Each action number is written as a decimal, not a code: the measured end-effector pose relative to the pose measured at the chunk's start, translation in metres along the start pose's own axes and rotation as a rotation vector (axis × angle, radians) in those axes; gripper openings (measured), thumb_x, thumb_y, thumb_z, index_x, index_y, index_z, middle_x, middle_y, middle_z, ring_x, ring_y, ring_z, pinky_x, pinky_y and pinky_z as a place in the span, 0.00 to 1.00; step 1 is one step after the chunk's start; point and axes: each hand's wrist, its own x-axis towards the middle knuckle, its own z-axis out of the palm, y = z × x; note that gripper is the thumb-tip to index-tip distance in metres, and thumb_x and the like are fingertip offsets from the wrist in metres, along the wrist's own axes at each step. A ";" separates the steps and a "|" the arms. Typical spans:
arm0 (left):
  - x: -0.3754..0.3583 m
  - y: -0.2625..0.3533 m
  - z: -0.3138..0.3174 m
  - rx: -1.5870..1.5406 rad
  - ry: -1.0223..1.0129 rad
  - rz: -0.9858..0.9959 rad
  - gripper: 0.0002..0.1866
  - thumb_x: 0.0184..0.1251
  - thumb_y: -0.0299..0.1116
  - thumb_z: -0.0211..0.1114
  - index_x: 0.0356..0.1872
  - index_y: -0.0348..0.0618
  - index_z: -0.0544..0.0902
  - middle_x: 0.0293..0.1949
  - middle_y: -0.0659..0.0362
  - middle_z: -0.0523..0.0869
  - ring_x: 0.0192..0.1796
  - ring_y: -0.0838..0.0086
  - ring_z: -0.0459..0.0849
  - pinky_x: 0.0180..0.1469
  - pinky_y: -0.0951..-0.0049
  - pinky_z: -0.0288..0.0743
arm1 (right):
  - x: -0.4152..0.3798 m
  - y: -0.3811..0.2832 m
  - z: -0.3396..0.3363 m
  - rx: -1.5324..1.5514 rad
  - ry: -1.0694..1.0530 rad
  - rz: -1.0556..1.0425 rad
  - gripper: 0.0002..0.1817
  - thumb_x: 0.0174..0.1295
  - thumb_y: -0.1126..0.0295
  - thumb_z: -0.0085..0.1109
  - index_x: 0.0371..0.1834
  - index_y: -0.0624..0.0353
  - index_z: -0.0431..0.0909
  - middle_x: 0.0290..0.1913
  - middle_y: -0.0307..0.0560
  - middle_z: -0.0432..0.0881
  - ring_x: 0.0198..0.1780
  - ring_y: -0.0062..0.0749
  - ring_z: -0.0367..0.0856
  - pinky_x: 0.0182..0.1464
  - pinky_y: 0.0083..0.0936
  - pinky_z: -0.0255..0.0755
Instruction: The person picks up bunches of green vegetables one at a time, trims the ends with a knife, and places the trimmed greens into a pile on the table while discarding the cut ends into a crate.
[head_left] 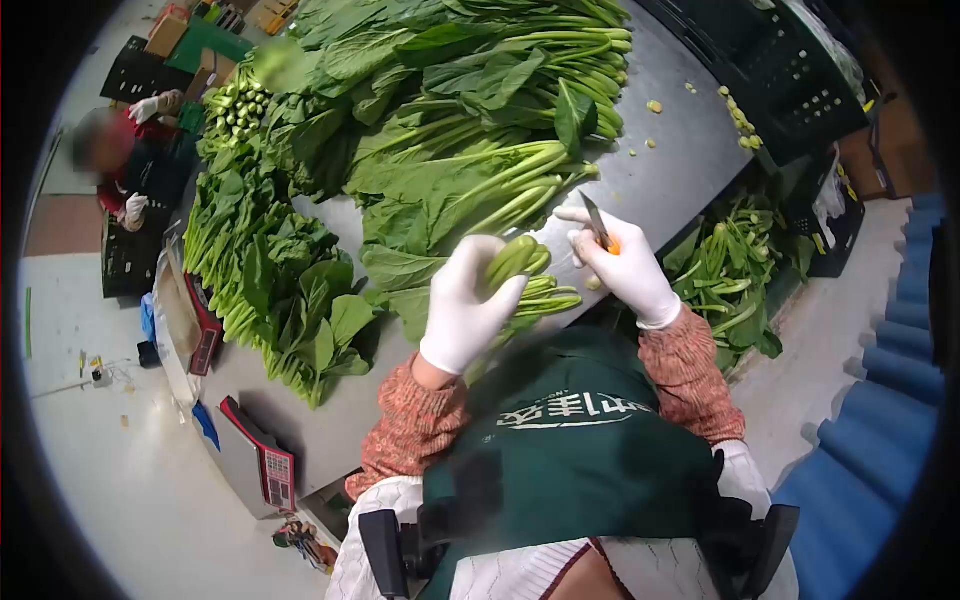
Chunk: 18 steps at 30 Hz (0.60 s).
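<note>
My left hand (462, 305), in a white glove, is closed around a bunch of leafy greens (515, 262); its pale green stalk ends point right. My right hand (628, 272), also gloved, grips a small knife (597, 218) with an orange handle, its blade pointing up and away from me. The blade is apart from the bunch, a little to its right. Just beyond both hands, a long pile of leafy greens (470, 185) covers the metal table (690, 120), stalk ends toward the right.
More greens (265, 270) are heaped on the left, near two red-edged scales (262, 455). Cut stalk ends (740, 120) lie near a dark crate (790, 75). Loose greens (735, 280) fill a container at right. Across the table stands another person (130, 165) in white gloves.
</note>
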 end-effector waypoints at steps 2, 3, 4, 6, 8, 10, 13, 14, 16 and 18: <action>0.005 0.004 0.000 0.129 -0.001 0.080 0.14 0.53 0.24 0.71 0.40 0.37 0.79 0.37 0.59 0.81 0.39 0.78 0.79 0.45 0.76 0.74 | -0.004 -0.024 0.013 0.113 -0.097 -0.118 0.21 0.64 0.75 0.62 0.61 0.61 0.78 0.38 0.31 0.80 0.33 0.11 0.70 0.35 0.14 0.67; 0.004 0.002 0.001 0.078 -0.045 0.067 0.13 0.57 0.26 0.70 0.42 0.37 0.79 0.38 0.52 0.83 0.39 0.67 0.82 0.46 0.70 0.77 | -0.002 -0.021 0.019 0.094 -0.098 -0.194 0.20 0.61 0.76 0.65 0.57 0.62 0.80 0.35 0.33 0.80 0.35 0.13 0.71 0.37 0.15 0.68; 0.006 0.008 0.001 0.123 -0.057 0.167 0.14 0.58 0.27 0.71 0.43 0.37 0.79 0.39 0.53 0.83 0.39 0.69 0.81 0.46 0.70 0.77 | 0.000 -0.014 0.024 -0.002 -0.059 -0.348 0.16 0.58 0.76 0.68 0.51 0.64 0.82 0.35 0.37 0.80 0.35 0.17 0.71 0.38 0.17 0.68; 0.006 -0.001 -0.001 -0.052 -0.117 0.070 0.16 0.60 0.31 0.71 0.47 0.37 0.80 0.39 0.53 0.83 0.40 0.71 0.81 0.47 0.71 0.76 | 0.001 -0.021 0.019 -0.097 -0.068 -0.407 0.11 0.55 0.78 0.69 0.42 0.65 0.82 0.34 0.42 0.76 0.33 0.24 0.72 0.38 0.20 0.68; 0.006 -0.008 -0.002 -0.094 -0.113 0.140 0.16 0.64 0.30 0.68 0.50 0.36 0.79 0.39 0.52 0.82 0.40 0.69 0.81 0.47 0.72 0.75 | 0.000 -0.031 0.016 -0.214 -0.023 -0.456 0.04 0.58 0.82 0.63 0.34 0.65 0.78 0.35 0.42 0.77 0.33 0.21 0.72 0.36 0.19 0.68; 0.006 -0.007 -0.012 -0.082 -0.141 0.149 0.16 0.67 0.30 0.65 0.52 0.36 0.78 0.40 0.52 0.82 0.39 0.69 0.80 0.47 0.72 0.75 | 0.000 -0.025 0.011 -0.160 0.014 -0.239 0.03 0.62 0.81 0.58 0.38 0.66 0.76 0.34 0.39 0.77 0.33 0.17 0.73 0.37 0.15 0.69; 0.005 -0.005 -0.020 -0.125 -0.223 0.171 0.16 0.74 0.33 0.58 0.57 0.37 0.76 0.38 0.53 0.81 0.37 0.69 0.79 0.44 0.70 0.74 | -0.002 -0.032 0.011 0.063 -0.009 -0.081 0.04 0.65 0.80 0.57 0.42 0.66 0.77 0.33 0.38 0.78 0.33 0.15 0.74 0.37 0.15 0.69; 0.005 -0.006 -0.023 -0.086 -0.353 0.074 0.17 0.76 0.35 0.55 0.59 0.36 0.75 0.41 0.52 0.83 0.40 0.69 0.81 0.46 0.69 0.75 | -0.003 -0.037 0.013 0.139 -0.041 -0.069 0.05 0.66 0.80 0.57 0.43 0.66 0.77 0.32 0.38 0.79 0.33 0.15 0.74 0.37 0.15 0.69; 0.002 -0.017 -0.019 -0.112 -0.450 0.107 0.19 0.78 0.37 0.53 0.62 0.37 0.73 0.39 0.52 0.83 0.36 0.68 0.80 0.43 0.66 0.76 | -0.006 -0.042 0.021 0.074 -0.163 -0.103 0.10 0.64 0.78 0.62 0.47 0.66 0.80 0.31 0.37 0.81 0.32 0.16 0.76 0.36 0.16 0.71; 0.003 -0.017 -0.015 -0.037 -0.430 0.119 0.19 0.76 0.37 0.56 0.61 0.37 0.75 0.40 0.47 0.85 0.38 0.60 0.84 0.45 0.64 0.77 | -0.004 -0.043 0.028 -0.110 -0.189 -0.197 0.08 0.61 0.76 0.67 0.42 0.66 0.82 0.31 0.39 0.83 0.31 0.19 0.77 0.35 0.18 0.72</action>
